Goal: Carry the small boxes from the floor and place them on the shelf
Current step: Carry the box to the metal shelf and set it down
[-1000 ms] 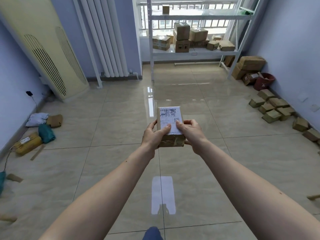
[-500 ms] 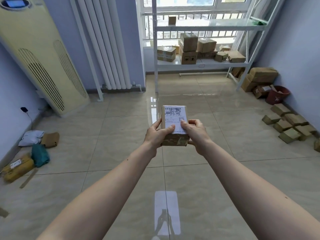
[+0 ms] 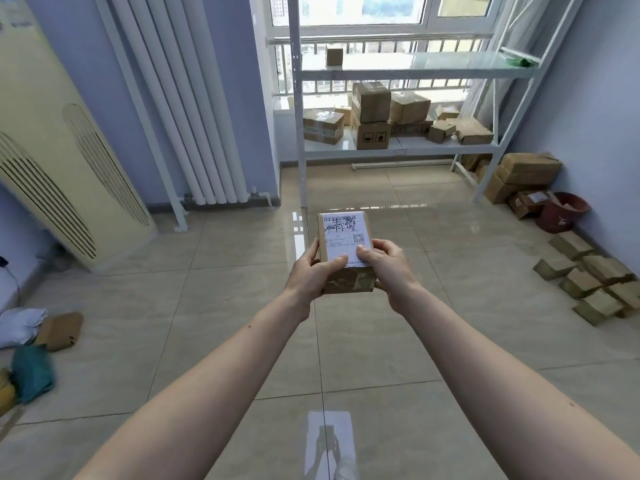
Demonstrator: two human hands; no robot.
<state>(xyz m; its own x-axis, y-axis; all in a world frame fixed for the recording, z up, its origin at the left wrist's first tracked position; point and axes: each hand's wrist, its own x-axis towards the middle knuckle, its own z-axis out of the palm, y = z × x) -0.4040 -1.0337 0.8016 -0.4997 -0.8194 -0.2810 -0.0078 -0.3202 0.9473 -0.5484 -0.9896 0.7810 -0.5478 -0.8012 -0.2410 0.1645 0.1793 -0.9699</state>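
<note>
I hold a small brown box (image 3: 341, 233) with a white shipping label out in front of me, above the tiled floor. My left hand (image 3: 313, 273) grips its left side and my right hand (image 3: 384, 263) grips its right side, both thumbs on the label. Ahead stands a white metal shelf (image 3: 394, 73). Its lower level (image 3: 398, 148) carries several cardboard boxes, and one small box (image 3: 334, 57) sits on the upper level. More small boxes (image 3: 588, 275) lie on the floor along the right wall.
A tall cream air conditioner (image 3: 52, 150) and a white radiator (image 3: 180, 109) stand at the left. Larger cartons (image 3: 526, 171) and a red bucket (image 3: 561, 213) sit right of the shelf. Bags and parcels (image 3: 38, 337) lie at the left wall.
The view has advanced toward the shelf and tilted up; the shelf looks larger and closer. Both hands keep the same hold on the box.
</note>
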